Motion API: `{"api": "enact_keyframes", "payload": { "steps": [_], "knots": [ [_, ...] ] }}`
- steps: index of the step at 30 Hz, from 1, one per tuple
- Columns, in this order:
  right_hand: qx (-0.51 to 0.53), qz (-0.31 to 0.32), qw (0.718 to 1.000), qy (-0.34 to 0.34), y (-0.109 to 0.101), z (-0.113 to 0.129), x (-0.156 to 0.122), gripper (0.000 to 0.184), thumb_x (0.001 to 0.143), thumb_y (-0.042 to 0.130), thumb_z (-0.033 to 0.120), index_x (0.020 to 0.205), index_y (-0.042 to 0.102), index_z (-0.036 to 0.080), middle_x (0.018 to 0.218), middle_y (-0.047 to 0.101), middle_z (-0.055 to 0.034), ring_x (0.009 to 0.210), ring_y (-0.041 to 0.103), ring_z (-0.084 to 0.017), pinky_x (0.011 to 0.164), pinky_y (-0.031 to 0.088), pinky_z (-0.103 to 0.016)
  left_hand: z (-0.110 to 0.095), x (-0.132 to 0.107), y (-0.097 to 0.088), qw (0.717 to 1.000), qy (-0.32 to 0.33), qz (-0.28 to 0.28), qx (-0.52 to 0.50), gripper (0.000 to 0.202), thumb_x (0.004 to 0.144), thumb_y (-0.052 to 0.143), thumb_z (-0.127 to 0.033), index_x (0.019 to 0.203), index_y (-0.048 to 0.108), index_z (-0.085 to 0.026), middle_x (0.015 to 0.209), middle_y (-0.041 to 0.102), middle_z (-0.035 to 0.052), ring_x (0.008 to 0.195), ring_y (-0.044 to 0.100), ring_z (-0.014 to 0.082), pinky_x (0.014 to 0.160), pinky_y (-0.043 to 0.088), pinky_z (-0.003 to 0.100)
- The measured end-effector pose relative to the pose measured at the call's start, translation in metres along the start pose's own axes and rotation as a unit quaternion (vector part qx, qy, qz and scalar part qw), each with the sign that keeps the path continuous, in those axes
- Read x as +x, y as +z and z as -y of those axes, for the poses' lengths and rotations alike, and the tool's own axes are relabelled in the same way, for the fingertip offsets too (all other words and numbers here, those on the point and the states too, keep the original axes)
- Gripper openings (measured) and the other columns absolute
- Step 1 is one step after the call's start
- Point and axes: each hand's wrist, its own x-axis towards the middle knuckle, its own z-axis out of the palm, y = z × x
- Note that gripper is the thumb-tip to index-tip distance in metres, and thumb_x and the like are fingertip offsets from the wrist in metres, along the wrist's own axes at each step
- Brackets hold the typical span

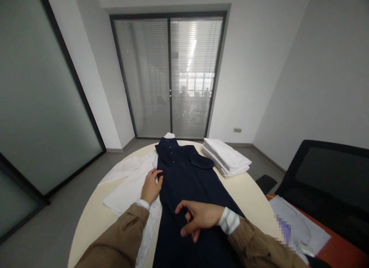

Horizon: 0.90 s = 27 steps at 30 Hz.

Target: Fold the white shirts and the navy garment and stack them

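Navy shirt point(190, 172) lies lengthwise, collar pointing away; left hand point(151, 187) spread at its edge, right hand point(198, 218) half-curled.

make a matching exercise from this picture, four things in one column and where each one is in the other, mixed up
Column one
1 navy shirt
2 folded white stack
3 left hand
4 black chair

Column two
a beside the table, off to its right
b spread flat down the middle of the tabletop
c on the far right part of the tabletop
d where the navy shirt meets the white shirt

Pairs: 1-b, 2-c, 3-d, 4-a
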Motion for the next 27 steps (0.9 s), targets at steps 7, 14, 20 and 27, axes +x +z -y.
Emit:
{"api": "enact_keyframes", "payload": {
  "steps": [7,14,20,27],
  "knots": [
    [-0.045,0.12,0.991,-0.041,0.006,-0.004,-0.009,0.081,0.061,0.087,0.042,0.124,0.041,0.022,0.068,0.062,0.0098,0.051,0.064,-0.008,0.05,0.048,-0.013,-0.003,0.002,-0.004,0.998,-0.034,0.042,-0.038,0.035,0.095,0.044,-0.032,0.12,0.066,-0.021,0.122,0.066,0.0086,0.113,0.061,0.0224,0.1,0.047,0.039],
    [-0.033,0.184,0.98,-0.061,-0.004,-0.007,-0.019,0.032,0.074,0.077,0.035,0.095,0.065,0.013,0.073,0.065,0.0034,0.054,0.064,-0.007,0.053,0.049,-0.014,0.013,0.004,0.005,0.994,-0.065,0.015,-0.085,0.033,0.083,0.055,-0.016,0.113,0.07,-0.017,0.12,0.068,0.0123,0.113,0.063,0.0244,0.1,0.048,0.039],
    [-0.031,0.269,0.962,0.042,-0.012,-0.006,-0.024,0.045,0.074,0.077,0.042,0.109,0.059,0.021,0.077,0.069,0.0021,0.065,0.071,-0.015,0.056,0.056,-0.022,0.013,0.007,0.004,0.992,-0.075,0.015,-0.103,0.034,0.088,0.051,-0.021,0.118,0.068,-0.016,0.118,0.069,0.0124,0.109,0.065,0.0244,0.097,0.05,0.039],
    [-0.22,0.14,0.965,-0.014,0.008,0.02,-0.027,0.033,0.082,0.069,0.042,0.105,0.067,0.019,0.064,0.06,0.0062,0.049,0.057,-0.006,0.047,0.039,-0.014,0.014,0.009,0.002,0.983,-0.114,0.031,-0.14,0.033,0.089,0.047,-0.016,0.112,0.071,-0.018,0.112,0.072,0.0097,0.107,0.066,0.0246,0.101,0.047,0.042]
  ]
}}
